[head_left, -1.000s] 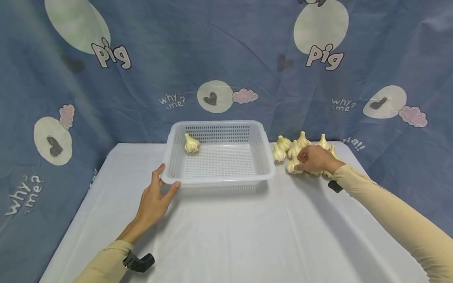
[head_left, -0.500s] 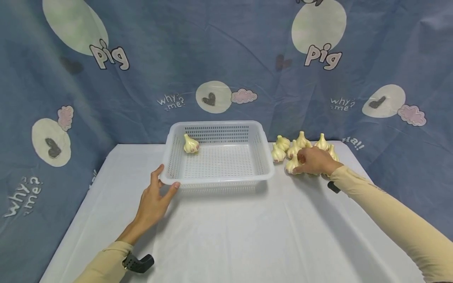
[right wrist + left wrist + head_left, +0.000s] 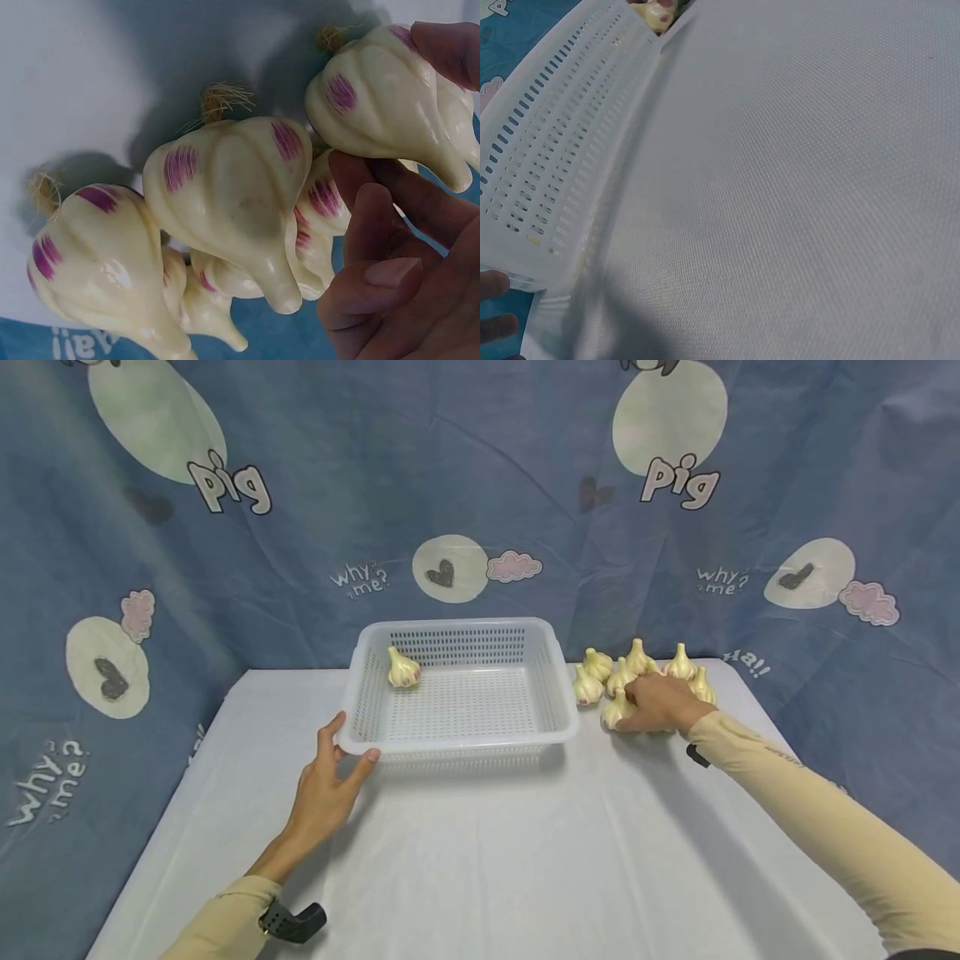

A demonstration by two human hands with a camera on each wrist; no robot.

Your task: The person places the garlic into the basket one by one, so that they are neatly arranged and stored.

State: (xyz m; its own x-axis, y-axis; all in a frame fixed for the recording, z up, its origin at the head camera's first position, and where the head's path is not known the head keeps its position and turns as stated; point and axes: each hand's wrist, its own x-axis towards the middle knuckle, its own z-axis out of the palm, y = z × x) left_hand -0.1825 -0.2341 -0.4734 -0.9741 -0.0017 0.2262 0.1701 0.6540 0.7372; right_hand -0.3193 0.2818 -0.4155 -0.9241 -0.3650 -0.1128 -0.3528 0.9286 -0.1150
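Note:
A white perforated plastic basket (image 3: 457,746) stands on the table, one garlic bulb (image 3: 403,671) lying inside at its back left. My left hand (image 3: 324,793) holds the basket's front left corner, thumb on the front rim and fingers along the side. In the left wrist view only its fingertips (image 3: 493,285) show beside the basket wall (image 3: 547,150). To the basket's right, my right hand (image 3: 658,702) pinches the front left garlic bulb (image 3: 375,94) of a cluster between thumb and fingers. Purple-marked garlic bulbs (image 3: 225,180) lie close beside that hand; it hides part of the cluster from the head view.
Several more garlic bulbs (image 3: 637,657) crowd the table's back right, close to the basket's right side. A white cloth covers the table (image 3: 480,860). Behind it hangs a blue printed curtain (image 3: 480,485), which also wraps round both sides.
My right hand has settled slightly lower and closer round the front left garlic bulb. The left hand and the basket keep their places; the head view has shifted a little.

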